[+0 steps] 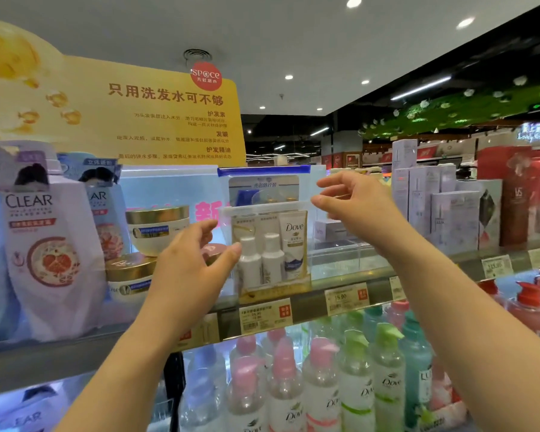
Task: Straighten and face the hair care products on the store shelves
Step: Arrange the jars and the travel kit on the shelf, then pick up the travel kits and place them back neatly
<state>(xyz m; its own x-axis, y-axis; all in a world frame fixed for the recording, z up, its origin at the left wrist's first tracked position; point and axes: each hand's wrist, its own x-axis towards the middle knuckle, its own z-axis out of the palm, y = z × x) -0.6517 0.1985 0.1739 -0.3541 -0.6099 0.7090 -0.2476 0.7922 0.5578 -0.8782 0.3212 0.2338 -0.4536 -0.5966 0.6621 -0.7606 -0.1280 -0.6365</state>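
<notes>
A clear Dove travel-kit pouch with two small white bottles and a tube stands upright at the front of the top shelf. My left hand is at the pouch's left edge, fingers spread, with the thumb tip resting on its front. My right hand hovers at the pouch's upper right corner with its fingers apart, one fingertip next to the end of the white zip strip. A second pouch with a blue zip strip stands right behind the first.
Two gold-lidded Dove jars are stacked just left of my left hand, with CLEAR refill bags further left. A clear acrylic riser and white boxes stand to the right. Pump bottles fill the shelf below. A yellow sign rises behind.
</notes>
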